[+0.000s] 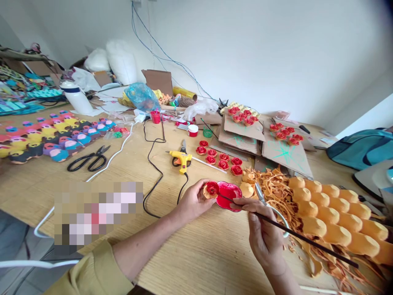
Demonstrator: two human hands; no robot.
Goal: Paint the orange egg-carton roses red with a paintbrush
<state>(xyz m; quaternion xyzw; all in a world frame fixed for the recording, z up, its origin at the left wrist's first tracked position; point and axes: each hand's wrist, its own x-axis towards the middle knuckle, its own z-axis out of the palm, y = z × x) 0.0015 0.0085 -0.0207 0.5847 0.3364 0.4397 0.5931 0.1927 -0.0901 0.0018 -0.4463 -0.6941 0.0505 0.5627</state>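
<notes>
Between the fingertips of my left hand is a paper rose, red in the middle and still orange on its outer petals. My right hand grips a long dark paintbrush, its tip close to the rose. Under the brush sits a small dish of red paint, near the fingers of both hands. Orange egg-carton cups lie just right of the dish. Scissors with pale handles rest beside my right hand, partly hidden by it.
Finished red roses stand beyond the dish. A yellow glue gun and its cord lie left of them. Orange egg carton and scraps fill the right. Black-handled scissors lie left. Cardboard sheets carry more roses.
</notes>
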